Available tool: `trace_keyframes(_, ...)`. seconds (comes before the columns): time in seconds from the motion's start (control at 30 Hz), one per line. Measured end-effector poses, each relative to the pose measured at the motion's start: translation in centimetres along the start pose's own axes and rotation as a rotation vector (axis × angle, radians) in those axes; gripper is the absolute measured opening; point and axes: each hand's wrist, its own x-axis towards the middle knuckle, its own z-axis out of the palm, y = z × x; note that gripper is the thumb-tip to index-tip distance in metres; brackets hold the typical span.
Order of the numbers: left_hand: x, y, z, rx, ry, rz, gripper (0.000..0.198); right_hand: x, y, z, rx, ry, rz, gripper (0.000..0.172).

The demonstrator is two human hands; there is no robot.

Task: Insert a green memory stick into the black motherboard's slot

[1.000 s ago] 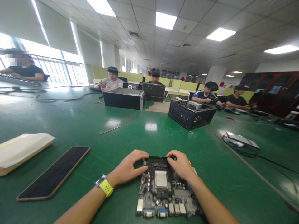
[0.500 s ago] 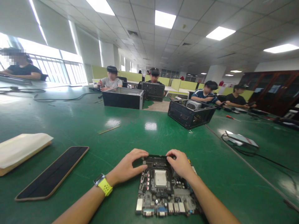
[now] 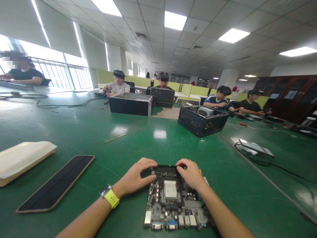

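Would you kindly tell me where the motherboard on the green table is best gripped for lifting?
Probably by its bare left and right edges, coming in from both sides. The motherboard lies flat on the table, its top crowded with parts around the socket, and ports line the near edge.

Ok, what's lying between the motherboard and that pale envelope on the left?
In the head view, a long black panel lies flat between the motherboard and the envelope.

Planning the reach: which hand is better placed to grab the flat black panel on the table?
Probably left: the left hand, touching the motherboard, is nearer the black panel; the right hand sits beyond it.
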Motion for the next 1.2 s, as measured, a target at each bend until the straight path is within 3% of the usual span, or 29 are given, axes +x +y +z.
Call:
trace_keyframes(0.87,-0.2,-0.1,-0.1,0.033,0.02,-0.028,0.036,0.1,-0.2,-0.4,-0.006,0.0,0.015,0.018)
trace_keyframes(1.03,-0.2,-0.6,0.1,0.087,0.093,-0.08,0.035,-0.8,-3.4,-1.9,-0.09,0.05,-0.062,0.013)
trace_keyframes(1.2,0.0,-1.1,0.2,0.111,0.207,-0.142,0.026,-4.9,-8.8,-0.2,-0.154,-0.17,-0.246,0.023)
